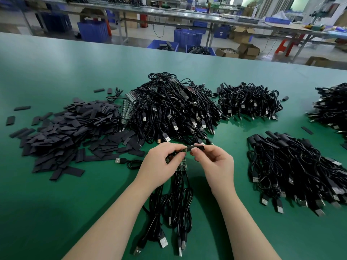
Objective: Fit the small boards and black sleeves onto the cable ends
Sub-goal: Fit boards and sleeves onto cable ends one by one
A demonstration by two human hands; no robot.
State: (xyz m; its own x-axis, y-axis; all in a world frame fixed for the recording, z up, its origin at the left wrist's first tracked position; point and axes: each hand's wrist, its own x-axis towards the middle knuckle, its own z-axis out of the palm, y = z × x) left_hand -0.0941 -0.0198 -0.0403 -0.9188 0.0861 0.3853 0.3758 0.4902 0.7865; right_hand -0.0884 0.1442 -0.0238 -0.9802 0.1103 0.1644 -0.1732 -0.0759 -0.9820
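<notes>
Nearest us, USB plugs (pixel 163 241) trail off cables (pixel 174 199) hanging from our left hand (pixel 161 164), which grips small green boards (pixel 181 165). Our right hand (pixel 213 162) pinches a black sleeve (pixel 197 147) at a board's tip, just above the green bench (pixel 75 203). Left lies a heap of flat sleeves (pixel 63 132); tangled cable piles (pixel 174 109) ahead, sleeved ones (pixel 293 166) right. Blue crates (pixel 187 37) beyond.

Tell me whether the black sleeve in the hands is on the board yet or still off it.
Partly on at most. The right hand pinches the black sleeve at the tip of the small board, held by the left hand; the board remains mostly bare.
</notes>
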